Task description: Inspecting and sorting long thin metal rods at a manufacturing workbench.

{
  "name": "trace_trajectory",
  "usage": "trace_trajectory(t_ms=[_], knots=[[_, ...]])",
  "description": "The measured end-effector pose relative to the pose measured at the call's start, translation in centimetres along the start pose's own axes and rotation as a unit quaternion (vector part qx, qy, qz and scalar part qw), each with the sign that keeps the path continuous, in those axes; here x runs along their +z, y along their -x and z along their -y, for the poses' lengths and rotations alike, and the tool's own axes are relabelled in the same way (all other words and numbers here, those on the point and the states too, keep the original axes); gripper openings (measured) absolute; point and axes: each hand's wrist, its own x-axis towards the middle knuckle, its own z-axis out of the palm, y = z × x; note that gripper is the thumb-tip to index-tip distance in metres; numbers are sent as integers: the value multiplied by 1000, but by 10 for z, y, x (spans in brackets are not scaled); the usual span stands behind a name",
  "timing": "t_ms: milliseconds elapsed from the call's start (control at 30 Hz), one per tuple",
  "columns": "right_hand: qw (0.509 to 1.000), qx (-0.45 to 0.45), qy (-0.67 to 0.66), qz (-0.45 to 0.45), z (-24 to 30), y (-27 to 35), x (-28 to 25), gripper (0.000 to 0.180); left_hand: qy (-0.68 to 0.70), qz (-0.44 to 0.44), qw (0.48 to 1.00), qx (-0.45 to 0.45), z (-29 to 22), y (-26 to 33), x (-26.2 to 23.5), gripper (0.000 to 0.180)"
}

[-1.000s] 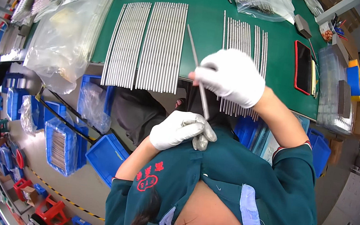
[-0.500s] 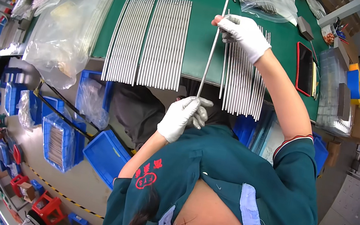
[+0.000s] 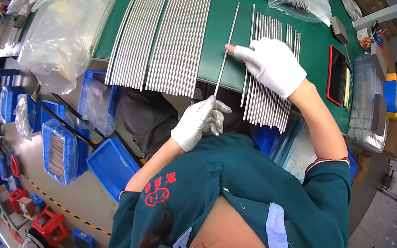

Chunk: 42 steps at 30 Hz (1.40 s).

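A thin metal rod [image 3: 222, 71] runs lengthwise over the green table [image 3: 217, 29], its near end reaching past the front edge. That near end is pinched between the fingers of my left hand [image 3: 196, 123], in a white glove. My right hand [image 3: 276, 66], also gloved, has its index finger stretched out, the bare fingertip touching the rod around its middle. The other right fingers are curled and partly hidden. To the left lie two neat rows of similar rods [image 3: 137, 38]. Another group of rods [image 3: 265, 103] lies partly under my right hand, near ends overhanging the edge.
Clear plastic bags [image 3: 63, 47] cover the table's left side. A red-edged phone [image 3: 335, 75] lies at the right, near a clear plastic stack [image 3: 368, 103]. Bagged rods [image 3: 296, 0] lie at the back. Blue crates [image 3: 113, 165] stand below at the left.
The rod's far end has come down and toward me. My right hand has gone from gripping the rod's upper part to touching it lower with one fingertip. My left hand keeps the near end.
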Motion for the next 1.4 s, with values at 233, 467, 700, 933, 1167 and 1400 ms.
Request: trace_trajectory(t_ms=[233, 467, 700, 933, 1167, 1400], knots=[[995, -84, 55, 22, 7, 0, 5, 41, 2, -2, 1000, -30, 2, 4, -7, 62], [992, -86, 88, 39, 11, 0, -3, 34, 2, 3, 999, -34, 11, 8, -15, 65], [992, -83, 84, 37, 8, 8, -2, 34, -12, 4, 998, -55, 15, 9, -18, 63], [993, -92, 75, 12, 15, -7, 12, 38, 11, 3, 999, -52, 16, 11, -18, 58], [993, -88, 71, 27, 15, -8, 8, 35, 14, 0, 999, -48, 15, 12, -21, 49], [994, -78, 66, 34, 10, 5, 0, 31, -35, -10, 999, -38, 11, 13, -22, 36]])
